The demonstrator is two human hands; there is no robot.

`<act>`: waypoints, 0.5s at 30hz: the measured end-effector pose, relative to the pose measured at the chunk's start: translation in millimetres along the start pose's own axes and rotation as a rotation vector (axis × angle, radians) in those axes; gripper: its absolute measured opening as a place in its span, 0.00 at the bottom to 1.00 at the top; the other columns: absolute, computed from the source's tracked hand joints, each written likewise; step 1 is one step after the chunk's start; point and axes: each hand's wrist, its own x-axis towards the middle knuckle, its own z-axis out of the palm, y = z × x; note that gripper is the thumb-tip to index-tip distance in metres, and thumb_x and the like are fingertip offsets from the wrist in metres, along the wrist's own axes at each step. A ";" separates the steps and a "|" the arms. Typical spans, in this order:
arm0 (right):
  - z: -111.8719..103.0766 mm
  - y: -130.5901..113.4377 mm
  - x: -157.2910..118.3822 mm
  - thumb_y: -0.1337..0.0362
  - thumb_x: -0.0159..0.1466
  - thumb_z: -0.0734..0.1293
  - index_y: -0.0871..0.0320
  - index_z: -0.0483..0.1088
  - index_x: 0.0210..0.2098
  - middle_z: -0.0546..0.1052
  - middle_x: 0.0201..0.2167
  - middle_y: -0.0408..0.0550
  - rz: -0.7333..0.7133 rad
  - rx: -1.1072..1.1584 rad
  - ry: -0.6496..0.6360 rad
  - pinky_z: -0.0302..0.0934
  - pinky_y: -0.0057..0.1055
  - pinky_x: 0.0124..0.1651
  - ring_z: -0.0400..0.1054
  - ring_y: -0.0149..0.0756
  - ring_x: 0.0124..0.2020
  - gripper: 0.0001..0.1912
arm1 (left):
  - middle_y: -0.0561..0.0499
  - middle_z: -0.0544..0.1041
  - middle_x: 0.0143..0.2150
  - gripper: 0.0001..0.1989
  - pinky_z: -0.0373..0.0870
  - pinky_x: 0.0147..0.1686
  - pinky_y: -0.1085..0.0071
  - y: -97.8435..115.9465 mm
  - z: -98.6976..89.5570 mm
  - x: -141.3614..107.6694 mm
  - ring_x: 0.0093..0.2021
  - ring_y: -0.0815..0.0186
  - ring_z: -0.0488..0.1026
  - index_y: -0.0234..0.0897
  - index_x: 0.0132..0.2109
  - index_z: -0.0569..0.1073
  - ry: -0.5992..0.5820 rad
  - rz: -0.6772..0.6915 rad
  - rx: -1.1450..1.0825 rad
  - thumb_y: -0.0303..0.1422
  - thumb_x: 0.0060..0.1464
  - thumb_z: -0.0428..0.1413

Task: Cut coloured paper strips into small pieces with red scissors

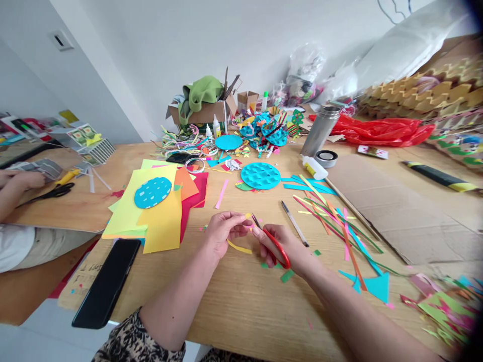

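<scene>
Near the middle of the wooden table (226, 291), my left hand (226, 231) pinches a small yellow paper piece (248, 215) between thumb and fingertips. My right hand (277, 246) is closed around the red handles of the scissors (281, 249), whose blades point up and left beside the yellow piece. A curved yellow strip (240, 247) lies just below my hands. Small green scraps (287, 275) are near the scissors. Beyond my hands lies a round blue textured piece (260, 175). A pen (295, 223) rests right of my right hand.
Colored paper sheets (162, 221) with a speckled blue oval and a black phone (107, 284) are on the left. Paper strips (345, 229), a glue bottle (314, 167), a steel flask (320, 131) and cardboard (400, 206) are on the right. Another person's hand (22, 181) shows far left.
</scene>
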 end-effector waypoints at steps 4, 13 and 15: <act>1.7 -0.3 -0.5 0.43 0.57 0.63 0.58 0.59 0.23 0.68 0.12 0.38 -0.023 0.028 -0.024 0.51 0.19 0.14 0.61 0.24 0.12 0.24 | 0.45 0.80 0.30 0.10 0.71 0.36 0.69 -8.4 8.0 -2.2 0.30 0.66 0.75 0.31 0.29 0.75 0.047 0.049 -0.112 0.33 0.37 0.65; 8.2 10.0 4.8 0.41 0.56 0.64 0.58 0.59 0.25 0.70 0.14 0.39 -0.029 0.037 -0.003 0.50 0.19 0.12 0.64 0.26 0.12 0.25 | 0.48 0.78 0.27 0.08 0.69 0.33 0.70 -21.3 26.4 -14.5 0.28 0.67 0.73 0.32 0.26 0.74 0.116 0.141 -0.199 0.32 0.39 0.63; 8.7 11.7 5.3 0.41 0.56 0.63 0.58 0.59 0.25 0.69 0.14 0.39 -0.034 0.040 0.006 0.50 0.18 0.12 0.64 0.26 0.12 0.25 | 0.48 0.78 0.28 0.08 0.68 0.32 0.71 -24.0 28.0 -15.3 0.27 0.68 0.73 0.32 0.26 0.74 0.120 0.130 -0.217 0.33 0.39 0.64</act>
